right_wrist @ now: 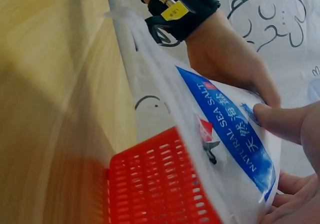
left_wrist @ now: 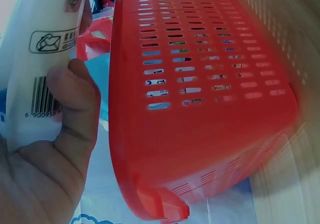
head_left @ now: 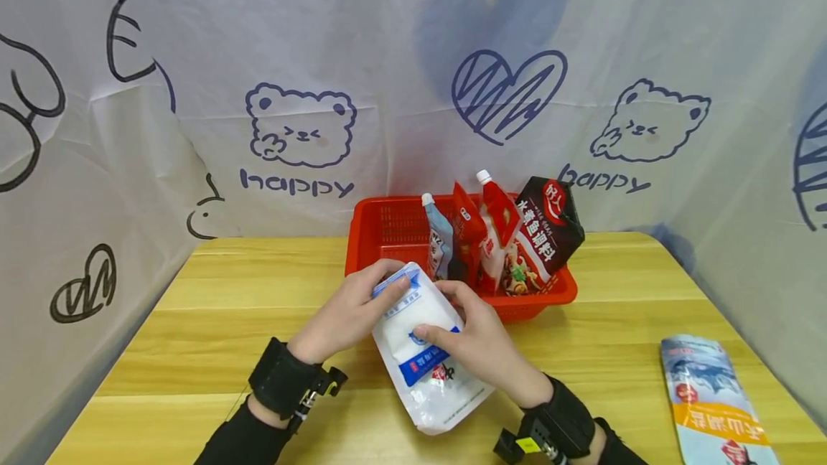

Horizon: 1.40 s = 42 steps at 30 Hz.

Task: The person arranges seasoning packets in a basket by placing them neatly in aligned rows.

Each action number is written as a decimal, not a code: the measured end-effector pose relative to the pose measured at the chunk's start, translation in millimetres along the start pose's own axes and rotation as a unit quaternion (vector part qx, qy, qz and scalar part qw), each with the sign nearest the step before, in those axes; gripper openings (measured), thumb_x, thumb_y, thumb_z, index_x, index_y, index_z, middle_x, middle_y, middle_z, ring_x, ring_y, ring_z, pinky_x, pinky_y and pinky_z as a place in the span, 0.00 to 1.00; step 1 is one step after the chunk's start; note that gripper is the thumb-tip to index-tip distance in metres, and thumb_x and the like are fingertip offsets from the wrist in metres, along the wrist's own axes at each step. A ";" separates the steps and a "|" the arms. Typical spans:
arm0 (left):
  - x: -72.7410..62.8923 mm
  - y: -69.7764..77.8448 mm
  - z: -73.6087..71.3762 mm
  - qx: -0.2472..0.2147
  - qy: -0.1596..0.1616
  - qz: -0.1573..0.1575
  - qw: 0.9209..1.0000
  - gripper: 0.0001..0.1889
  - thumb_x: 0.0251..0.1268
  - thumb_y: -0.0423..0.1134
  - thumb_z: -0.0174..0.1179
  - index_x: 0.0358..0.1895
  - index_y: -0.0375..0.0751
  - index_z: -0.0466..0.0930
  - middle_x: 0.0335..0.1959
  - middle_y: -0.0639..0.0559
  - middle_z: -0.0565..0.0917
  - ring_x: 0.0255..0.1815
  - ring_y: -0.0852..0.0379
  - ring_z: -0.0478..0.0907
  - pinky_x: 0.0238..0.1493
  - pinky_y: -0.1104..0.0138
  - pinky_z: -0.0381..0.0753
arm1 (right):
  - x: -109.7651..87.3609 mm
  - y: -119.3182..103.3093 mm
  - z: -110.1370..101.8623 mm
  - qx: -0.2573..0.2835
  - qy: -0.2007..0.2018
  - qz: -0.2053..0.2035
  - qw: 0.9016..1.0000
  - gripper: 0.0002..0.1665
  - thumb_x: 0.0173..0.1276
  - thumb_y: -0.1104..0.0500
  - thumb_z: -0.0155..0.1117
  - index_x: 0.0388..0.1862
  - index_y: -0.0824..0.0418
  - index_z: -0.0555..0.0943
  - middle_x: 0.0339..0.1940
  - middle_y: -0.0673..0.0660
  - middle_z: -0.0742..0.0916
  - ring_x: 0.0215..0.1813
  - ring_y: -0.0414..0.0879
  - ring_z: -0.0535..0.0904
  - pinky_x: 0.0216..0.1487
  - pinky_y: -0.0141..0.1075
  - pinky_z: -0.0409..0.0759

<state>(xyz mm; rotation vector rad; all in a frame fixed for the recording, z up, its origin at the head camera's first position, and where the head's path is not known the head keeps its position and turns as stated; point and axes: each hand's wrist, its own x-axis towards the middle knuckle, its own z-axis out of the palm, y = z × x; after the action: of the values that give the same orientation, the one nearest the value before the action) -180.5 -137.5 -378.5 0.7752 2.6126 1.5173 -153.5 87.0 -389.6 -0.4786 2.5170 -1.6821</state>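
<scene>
A white and blue bag of sea salt [head_left: 413,372] is held tilted above the table, in front of the red basket [head_left: 543,301]. My left hand [head_left: 352,307] grips its upper left edge, thumb across the front. On the bag's right side my right hand [head_left: 484,343] pinches it, thumb on the printed face and fingers behind. In the right wrist view the salt bag [right_wrist: 225,129] shows "NATURAL SEA SALT" on a blue band. The left wrist view shows the back of the bag [left_wrist: 35,58] with a barcode under the left hand [left_wrist: 65,119].
In the basket stand a light blue spouted pouch [head_left: 439,235], a red packet [head_left: 466,221], a red pouch with a white cap [head_left: 499,214] and a black seasoning packet [head_left: 545,228]. Another salt bag [head_left: 713,400], blue and orange, lies at the table's right. A white curtain [head_left: 400,41] hangs behind.
</scene>
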 end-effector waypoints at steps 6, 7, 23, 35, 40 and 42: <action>0.2 -1.6 -0.5 -0.013 0.024 -0.001 1.000 0.20 0.84 0.51 0.49 0.66 0.43 0.73 0.43 0.47 0.83 0.37 0.53 0.84 0.37 0.64 0.88 | 2.0 -0.2 -10.1 -0.004 -0.005 -0.019 1.000 0.32 0.70 0.54 0.74 0.71 0.56 0.76 0.60 0.58 0.85 0.48 0.49 0.87 0.48 0.40 0.88; -0.1 -1.6 -1.0 -0.014 0.030 0.001 0.999 0.20 0.84 0.51 0.49 0.66 0.43 0.73 0.43 0.47 0.82 0.37 0.53 0.84 0.38 0.64 0.88 | 2.5 -0.3 -12.0 -0.004 -0.004 -0.020 1.000 0.31 0.70 0.54 0.74 0.70 0.55 0.77 0.59 0.57 0.86 0.48 0.49 0.87 0.49 0.39 0.88; -3.9 -0.6 -7.3 -0.005 0.134 0.024 0.991 0.20 0.86 0.48 0.45 0.66 0.38 0.70 0.44 0.45 0.81 0.41 0.50 0.80 0.37 0.64 0.84 | 7.9 3.4 -18.9 -0.019 0.062 0.000 0.998 0.26 0.66 0.53 0.78 0.62 0.54 0.84 0.54 0.55 0.88 0.48 0.51 0.84 0.55 0.45 0.86; -0.7 0.2 -11.2 -0.022 0.087 0.012 0.996 0.21 0.81 0.50 0.53 0.66 0.41 0.71 0.51 0.42 0.82 0.45 0.47 0.81 0.42 0.63 0.88 | 6.1 1.2 -30.6 0.008 0.049 -0.022 0.999 0.22 0.66 0.59 0.77 0.59 0.59 0.85 0.42 0.58 0.91 0.36 0.48 0.90 0.38 0.38 0.89; -0.6 1.5 -10.4 -0.025 0.074 -0.002 0.997 0.21 0.79 0.51 0.56 0.64 0.43 0.72 0.51 0.44 0.83 0.43 0.48 0.82 0.42 0.61 0.89 | 5.0 -2.5 -37.5 0.005 0.028 -0.036 0.999 0.20 0.68 0.58 0.76 0.58 0.58 0.86 0.41 0.58 0.91 0.36 0.49 0.91 0.37 0.40 0.89; -0.8 1.5 -9.7 -0.023 0.067 -0.009 0.997 0.21 0.78 0.51 0.58 0.64 0.44 0.73 0.50 0.45 0.84 0.42 0.48 0.83 0.41 0.61 0.89 | 4.7 -3.6 -40.3 0.005 0.019 -0.035 0.999 0.20 0.68 0.58 0.76 0.58 0.58 0.86 0.41 0.58 0.92 0.36 0.49 0.91 0.37 0.40 0.89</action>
<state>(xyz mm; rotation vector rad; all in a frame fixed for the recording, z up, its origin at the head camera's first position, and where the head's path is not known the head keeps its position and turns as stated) -181.7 -145.1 -372.3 0.6653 2.6584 1.6740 -166.6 120.2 -369.8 -0.5454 2.5463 -1.7436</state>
